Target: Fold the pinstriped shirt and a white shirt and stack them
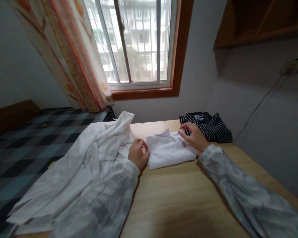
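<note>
Far left: checked bedding (pixel 22 145) beside the desk, patterned curtain (pixel 72 56) hanging above it. Next along, a loose heap of white garments (pixel 76 172) spilling over the left end of the wooden desk (pixel 188 198), unfolded and creased.

Left hand (pixel 138 153) curled, fingers closed on the left edge of the folded white shirt (pixel 170 150), knuckles up; whether cloth is truly pinched between the fingers cannot be told from here. Shirt lying flat near the middle of the desk, collar toward the window (pixel 139 43), already squared into a compact rectangle.

Right hand (pixel 195 137) resting on the right shoulder of the shirt beside the collar, fingers bent and partly spread, pressing rather than gripping. The 2 hands well apart, 1 at each side of the shirt.

Behind the right hand, a striped dark garment (pixel 208 127) folded by the wall, touching or nearly touching the white shirt's far corner.

Best handled, by the look of it, with both edges held level, collar smoothed flat, pressure kept even so the fold stays square, and the loose heap kept off the finished shirt.
</note>
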{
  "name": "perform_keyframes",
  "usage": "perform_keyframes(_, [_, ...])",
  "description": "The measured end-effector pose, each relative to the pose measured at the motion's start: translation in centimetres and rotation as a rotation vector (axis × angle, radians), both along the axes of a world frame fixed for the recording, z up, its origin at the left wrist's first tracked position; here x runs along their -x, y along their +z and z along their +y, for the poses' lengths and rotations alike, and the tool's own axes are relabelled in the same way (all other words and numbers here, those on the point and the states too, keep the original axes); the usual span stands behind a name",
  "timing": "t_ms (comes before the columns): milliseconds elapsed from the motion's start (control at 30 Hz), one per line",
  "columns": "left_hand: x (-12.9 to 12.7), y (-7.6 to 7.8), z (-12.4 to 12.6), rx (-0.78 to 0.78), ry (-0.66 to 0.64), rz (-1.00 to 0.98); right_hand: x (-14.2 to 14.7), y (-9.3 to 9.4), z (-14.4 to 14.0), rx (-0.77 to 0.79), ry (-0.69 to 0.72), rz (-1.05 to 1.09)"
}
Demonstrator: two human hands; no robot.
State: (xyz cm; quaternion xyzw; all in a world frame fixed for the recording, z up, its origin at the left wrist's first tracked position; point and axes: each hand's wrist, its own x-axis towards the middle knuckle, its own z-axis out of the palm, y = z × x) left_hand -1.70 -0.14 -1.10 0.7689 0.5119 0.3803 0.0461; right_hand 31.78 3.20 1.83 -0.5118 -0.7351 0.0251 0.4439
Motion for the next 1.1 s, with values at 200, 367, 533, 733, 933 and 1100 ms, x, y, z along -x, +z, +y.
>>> perform_keyframes(200, [-0.1, 0.0, -0.1, -0.074, -0.23, 0.192, 6.2, -0.9, 3.3, 0.0, 0.098, -0.212])
perform_keyframes(367, [-0.2, -0.5, 0.3, 0.03, -0.096, 0.172, 7.3, -2.7, 1.7, -0.03, 0.255, -0.355])
perform_keyframes(533, [-0.4, -0.3, 0.4, 0.081, -0.035, 0.133, 6.2, -2.1, 0.8, -0.005, 0.419, -0.44])
perform_keyframes(733, [-0.3, -0.4, 0.4, 0.065, -0.006, 0.165, 3.6, -2.6, 1.9, -0.011, 0.329, -0.377])
perform_keyframes(933, [-0.2, -0.6, 0.4, -0.008, -0.012, 0.214, -0.4, -5.2, 1.8, -0.015, 0.182, -0.106])
perform_keyframes(1100, [-0.3, 0.7, -0.2, -0.127, -0.208, 0.202, -2.2, -6.6, 1.2, 0.025, 0.191, -0.008])
